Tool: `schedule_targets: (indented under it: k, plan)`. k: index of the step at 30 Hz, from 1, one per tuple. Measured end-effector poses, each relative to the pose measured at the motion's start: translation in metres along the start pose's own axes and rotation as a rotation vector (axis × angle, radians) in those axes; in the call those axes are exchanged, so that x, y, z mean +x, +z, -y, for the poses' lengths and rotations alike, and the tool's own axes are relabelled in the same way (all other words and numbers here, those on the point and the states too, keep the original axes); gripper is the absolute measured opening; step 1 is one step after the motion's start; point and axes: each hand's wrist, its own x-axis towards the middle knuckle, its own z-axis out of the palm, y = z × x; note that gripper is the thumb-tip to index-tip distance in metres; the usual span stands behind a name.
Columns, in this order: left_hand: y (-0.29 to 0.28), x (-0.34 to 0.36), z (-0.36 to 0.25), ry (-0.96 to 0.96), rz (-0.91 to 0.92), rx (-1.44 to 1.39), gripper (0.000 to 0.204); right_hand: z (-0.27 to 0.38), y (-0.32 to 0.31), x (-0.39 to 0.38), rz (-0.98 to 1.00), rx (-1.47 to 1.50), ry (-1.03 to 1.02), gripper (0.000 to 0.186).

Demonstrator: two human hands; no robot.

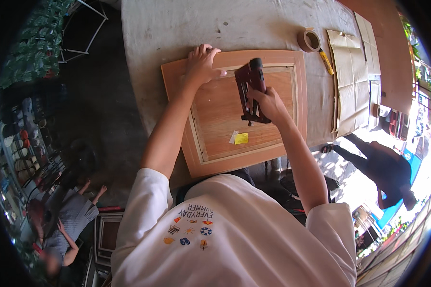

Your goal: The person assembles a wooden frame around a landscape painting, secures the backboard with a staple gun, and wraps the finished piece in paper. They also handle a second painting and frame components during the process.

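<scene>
A wooden cabinet door panel [215,107] with a raised frame lies on the work table, its near edge reaching toward my waist. My left hand [203,66] rests on the panel's far left corner, fingers apart over the far edge. In my right hand [271,106] is a dark red nail gun [250,79], gripped by its handle and held over the right half of the panel. Its nose is hard to make out, and I cannot tell whether it touches the wood. A yellow sticky note [241,138] and a small white slip [233,137] lie on the panel's inner face.
On the covered table [177,28] stand a roll of brown tape [309,40] and a yellow cutter knife [326,62], beside folded brown paper [350,81]. One person [385,165] is at the right, another [64,225] at the lower left. Stacked frames [107,234] stand near my left side.
</scene>
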Motion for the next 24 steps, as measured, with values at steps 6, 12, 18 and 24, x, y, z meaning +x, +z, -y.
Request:
schedule_targets:
  k: [6,12,18,24]
  plan:
    - [0.004,-0.008,0.001,0.013,-0.133,-0.085,0.070,0.038,0.019,0.022,0.052,-0.147,0.123,0.039]
    - [0.004,-0.006,0.005,0.002,-0.122,-0.090,0.074,0.057,0.025,0.019,0.042,-0.229,0.212,0.037]
    - [-0.002,-0.008,0.005,0.015,-0.101,-0.093,0.071,0.057,0.023,0.029,0.054,-0.202,0.248,0.033]
    - [-0.003,-0.008,0.005,0.009,-0.066,-0.091,0.075,0.057,0.023,0.033,0.043,-0.231,0.273,0.031]
